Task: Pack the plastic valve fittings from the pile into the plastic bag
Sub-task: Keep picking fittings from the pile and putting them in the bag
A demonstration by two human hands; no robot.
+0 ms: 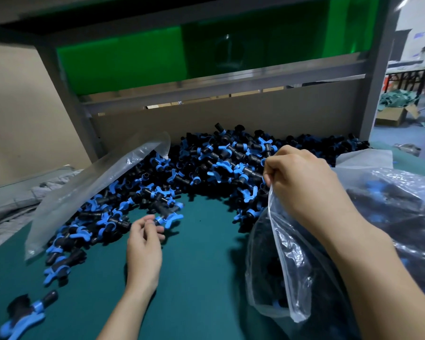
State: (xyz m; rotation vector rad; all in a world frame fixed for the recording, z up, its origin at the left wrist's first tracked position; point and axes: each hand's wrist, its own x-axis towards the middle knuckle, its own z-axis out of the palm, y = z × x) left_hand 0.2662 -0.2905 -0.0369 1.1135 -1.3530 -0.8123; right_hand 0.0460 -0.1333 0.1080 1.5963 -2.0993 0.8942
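Passing first a few stray fittings [22,312] at the near left and a spare clear bag [96,182] draped over the left flank of the pile [206,163]. Coming next to the left hand [144,246]: curled, pinching one fitting [168,217] at the fingertips, right at the pile's near edge, though blurred. Looks like the pick-up step, with many fittings left to pack. Calls for a carry rightward over the bare green mat [201,278] and a drop through the bag's raised mouth, without snagging the film. Ending at the right hand [302,185]: clenched on the rim of the plastic bag [292,278], lifting it open at the near right, partly filled, well apart from the held fitting. Beyond, farther right, filled bags [402,204].
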